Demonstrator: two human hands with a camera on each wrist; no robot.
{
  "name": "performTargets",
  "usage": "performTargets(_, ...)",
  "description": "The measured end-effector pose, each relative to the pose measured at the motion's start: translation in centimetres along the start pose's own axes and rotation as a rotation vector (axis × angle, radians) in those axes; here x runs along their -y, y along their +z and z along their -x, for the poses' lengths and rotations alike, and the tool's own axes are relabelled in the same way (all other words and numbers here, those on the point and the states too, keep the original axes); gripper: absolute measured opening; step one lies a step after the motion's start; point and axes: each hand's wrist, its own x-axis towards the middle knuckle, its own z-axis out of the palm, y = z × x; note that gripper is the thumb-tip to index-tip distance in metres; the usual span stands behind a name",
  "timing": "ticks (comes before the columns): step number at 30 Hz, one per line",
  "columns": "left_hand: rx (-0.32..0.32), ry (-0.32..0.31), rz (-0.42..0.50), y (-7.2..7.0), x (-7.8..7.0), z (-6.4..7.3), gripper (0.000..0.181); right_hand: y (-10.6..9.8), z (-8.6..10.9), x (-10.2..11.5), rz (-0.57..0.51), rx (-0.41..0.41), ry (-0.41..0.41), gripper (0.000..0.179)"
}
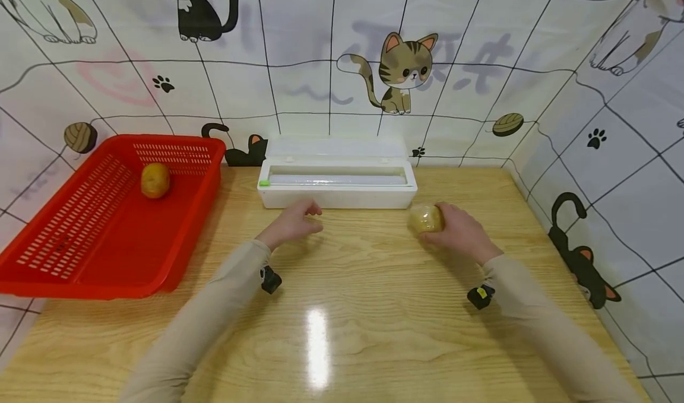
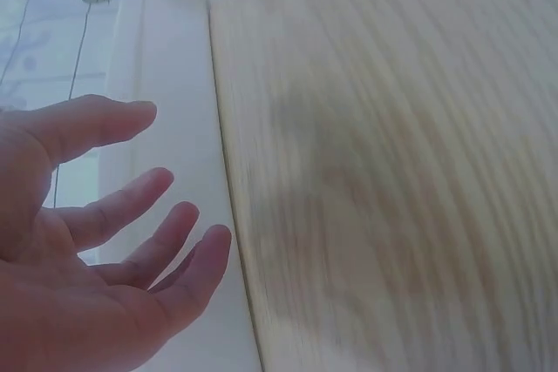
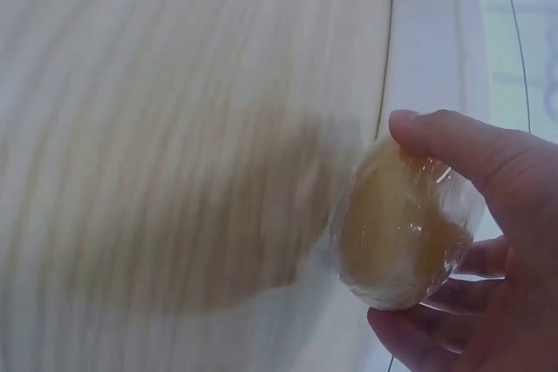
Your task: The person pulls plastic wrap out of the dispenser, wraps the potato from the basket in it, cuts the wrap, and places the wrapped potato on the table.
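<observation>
We are gripping the wrapped potato [image 1: 426,219] beside the box [image 1: 336,199], our right hand [image 1: 464,231] curling its fingers round it, presumably for steadiness; our left hand [image 1: 295,222] is holding nothing, fingers apart.

On my head feed, the left edge crops the red basket [image 1: 128,243] and the bottom edge both sleeves [image 1: 211,311]; the right hand [image 1: 461,231] covers part of the wrapped potato [image 1: 426,218].

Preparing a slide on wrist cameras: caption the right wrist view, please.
A right hand grips a yellowish potato wrapped in clear film, with the wood-grain table and white box behind.
</observation>
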Motion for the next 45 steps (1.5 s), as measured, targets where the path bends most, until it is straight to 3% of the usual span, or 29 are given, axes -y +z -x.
performTargets(11,-0.059,0.038,-0.106,-1.5,2.0,1.4,0.022,-4.0,-0.3,-4.9,0.05,-0.036,0.163,0.083)
performTargets(18,-0.067,0.042,-0.103,-1.8,2.6,1.8,0.021,-4.7,-0.7,-7.4,0.098,-0.091,0.28,0.085)
performTargets(23,-0.09,0.042,-0.119,-2.1,3.2,2.3,0.02,-4.4,-1.1,-8.6,0.109,-0.121,0.302,0.078)
performTargets(29,-0.115,-0.006,-0.151,-2.8,3.9,2.8,0.02,-3.8,-1.4,-9.0,0.099,-0.132,0.336,0.069)
performTargets(33,-0.148,0.012,-0.163,-3.0,4.2,3.1,0.019,-4.0,-1.2,-9.0,0.091,-0.108,0.338,0.069)
performTargets(40,-0.305,0.097,-0.158,-3.6,4.0,3.0,0.024,-4.9,-1.2,-7.6,0.098,-0.048,0.344,0.088)
performTargets(43,-0.385,0.148,-0.251,-4.0,3.6,2.6,0.028,-5.1,-1.7,-6.1,0.103,-0.066,0.314,0.091)
performTargets(45,-0.428,0.172,-0.338,-4.2,3.6,2.3,0.033,-4.8,-2.2,-4.6,0.088,-0.099,0.265,0.082)
